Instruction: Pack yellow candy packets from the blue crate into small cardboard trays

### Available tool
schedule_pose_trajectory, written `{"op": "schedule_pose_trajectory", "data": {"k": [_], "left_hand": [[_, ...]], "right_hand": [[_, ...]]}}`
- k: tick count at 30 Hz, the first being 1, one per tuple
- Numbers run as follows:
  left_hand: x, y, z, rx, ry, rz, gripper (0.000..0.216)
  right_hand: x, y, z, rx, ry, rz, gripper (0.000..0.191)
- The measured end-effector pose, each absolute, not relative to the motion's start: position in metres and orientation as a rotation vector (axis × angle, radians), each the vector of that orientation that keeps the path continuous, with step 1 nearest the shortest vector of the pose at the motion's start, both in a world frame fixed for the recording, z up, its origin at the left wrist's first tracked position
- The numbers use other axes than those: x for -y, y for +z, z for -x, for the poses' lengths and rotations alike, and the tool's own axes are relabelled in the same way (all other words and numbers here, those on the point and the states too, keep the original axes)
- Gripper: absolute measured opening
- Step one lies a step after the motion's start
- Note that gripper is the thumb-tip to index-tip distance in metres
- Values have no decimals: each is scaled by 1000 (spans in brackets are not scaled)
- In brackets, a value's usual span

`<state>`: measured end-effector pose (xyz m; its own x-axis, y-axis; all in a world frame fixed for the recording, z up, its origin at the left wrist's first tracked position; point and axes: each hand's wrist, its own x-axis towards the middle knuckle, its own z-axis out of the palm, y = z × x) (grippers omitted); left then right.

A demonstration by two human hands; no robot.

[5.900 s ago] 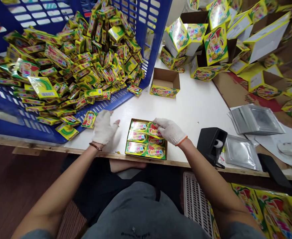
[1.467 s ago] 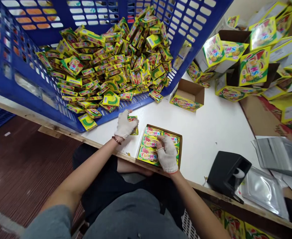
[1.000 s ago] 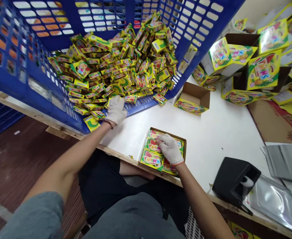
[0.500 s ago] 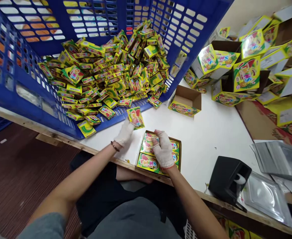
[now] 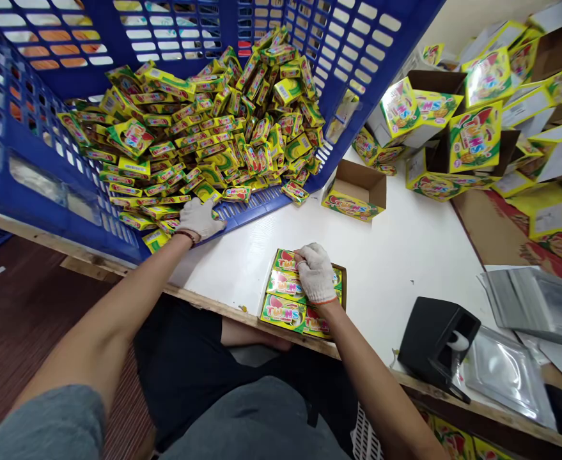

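Note:
My left hand (image 5: pixel 200 217), in a white glove, reaches over the low front lip of the tilted blue crate (image 5: pixel 31 191) and lies with fingers spread on the yellow-green packets (image 5: pixel 204 128) heaped inside. My right hand (image 5: pixel 315 275), also gloved, rests on a shallow cardboard tray (image 5: pixel 344 281) near the table's front edge. The tray is filled with rows of the same packets (image 5: pixel 281 310). The right fingers curl on one packet (image 5: pixel 284 260) at the tray's far left corner.
An open small carton (image 5: pixel 357 191) stands on the white table (image 5: pixel 405 255) behind the tray. Several printed display cartons (image 5: pixel 472 134) are piled at the back right. A black tape dispenser (image 5: pixel 437 345) and silvery sheets (image 5: pixel 534 306) lie to the right.
Half a second ago my left hand held a packet up beside the tray. That packet now sits under my right fingers at the tray, and my left hand has gone back into the crate.

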<state>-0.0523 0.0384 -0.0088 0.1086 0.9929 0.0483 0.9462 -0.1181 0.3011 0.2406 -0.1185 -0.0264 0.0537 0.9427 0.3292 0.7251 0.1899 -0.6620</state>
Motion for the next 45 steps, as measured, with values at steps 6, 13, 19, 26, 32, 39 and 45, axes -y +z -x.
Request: {"op": "schedule_pose_trajectory", "data": {"k": [6, 13, 19, 26, 32, 39, 45], "left_hand": [[-45, -3, 68, -1878, 13, -2357, 86], [6, -9, 50, -1839, 51, -2450, 56], [59, -4, 14, -1578, 623, -2424, 31], [78, -13, -56, -1118, 707, -2309, 20], [76, -21, -59, -1139, 553, -2467, 20], [92, -43, -45, -1236, 909, -1965, 39], [140, -52, -63, -1166, 934, -1556, 66]], "right_hand": [[110, -29, -235, 1947, 174, 1578, 22], [110, -23, -249, 2070, 289, 1456, 22], [98, -20, -241, 1956, 487, 1427, 25], [103, -17, -242, 2003, 440, 1393, 26], [97, -19, -237, 2060, 335, 1510, 27], [117, -26, -244, 1601, 518, 1329, 38], [148, -35, -228, 1569, 529, 1380, 69]]}}
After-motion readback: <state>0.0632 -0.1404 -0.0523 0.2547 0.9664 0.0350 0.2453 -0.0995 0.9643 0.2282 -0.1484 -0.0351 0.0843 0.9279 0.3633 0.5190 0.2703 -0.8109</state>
